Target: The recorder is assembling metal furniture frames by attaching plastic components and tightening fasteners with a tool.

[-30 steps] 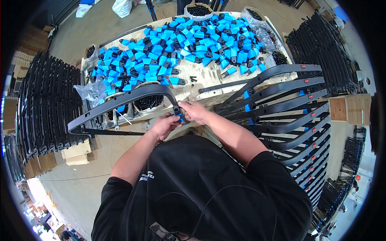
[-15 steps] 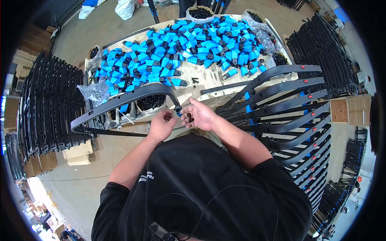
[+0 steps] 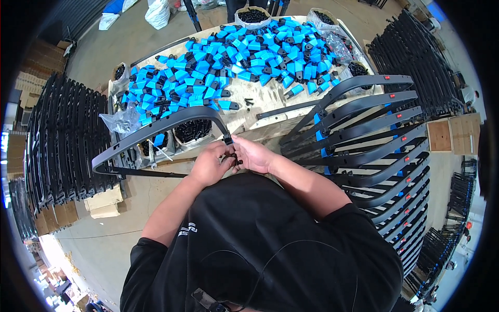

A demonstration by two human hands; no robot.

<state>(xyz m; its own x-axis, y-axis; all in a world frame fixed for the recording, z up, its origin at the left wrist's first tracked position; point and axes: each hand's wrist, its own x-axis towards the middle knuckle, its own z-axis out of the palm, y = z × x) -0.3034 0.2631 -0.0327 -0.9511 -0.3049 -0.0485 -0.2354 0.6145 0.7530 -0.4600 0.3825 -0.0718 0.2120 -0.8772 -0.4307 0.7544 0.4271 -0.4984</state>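
My left hand [image 3: 209, 164] and my right hand [image 3: 255, 155] meet in front of my chest. Several small black bolt-like parts [image 3: 237, 161] lie in the curled fingers of my right hand. The left thumb and fingers are pinched together against them; whether one is between the tips cannot be made out. Just above the hands is the end [image 3: 227, 139] of a bent black metal frame [image 3: 156, 126], which rests over the table's near edge and reaches out to the left. The right thumb is up against that frame end.
A heap of blue and black plastic pieces [image 3: 260, 52] covers much of the table [image 3: 267, 96]. A bag of small black parts [image 3: 193, 131] stands near my left hand. Loose black parts [image 3: 248, 101] lie on the tabletop. Black frames are stacked at right [image 3: 374, 138] and left [image 3: 67, 140].
My left hand has moved right, its fingers now in among the small parts in my right hand. The right hand has turned and its fingers have curled in. The view has shifted slightly.
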